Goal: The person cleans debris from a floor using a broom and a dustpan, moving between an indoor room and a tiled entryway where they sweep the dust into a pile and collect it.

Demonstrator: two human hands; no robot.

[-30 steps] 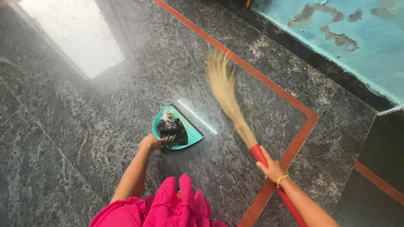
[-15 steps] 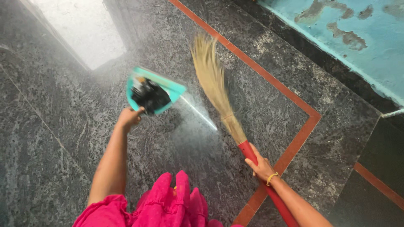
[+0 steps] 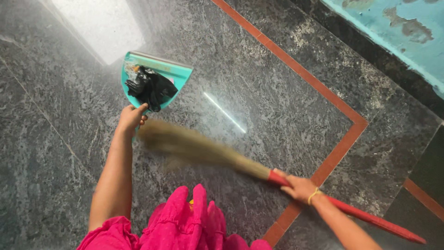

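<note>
My left hand (image 3: 131, 116) grips the handle of a teal dustpan (image 3: 178, 74), held out over the floor to the upper left. A crumpled black plastic bag (image 3: 151, 87) and bits of litter lie in the pan. My right hand (image 3: 300, 187) holds the red handle of a grass broom (image 3: 199, 149). The broom's straw head is blurred and points left, low across the floor, its tip just below my left hand. The red handle (image 3: 370, 218) runs off to the lower right.
The floor is dark speckled granite (image 3: 259, 83) with a red-orange border strip (image 3: 342, 148). A peeling turquoise wall (image 3: 407, 32) stands at the upper right. A bright doorway patch (image 3: 104, 25) lies at the upper left. My pink garment (image 3: 185, 227) fills the bottom centre.
The dustpan was lifted from the floor and carried up and to the left. The broom swung from pointing upward to lying across the floor, its head now pointing left.
</note>
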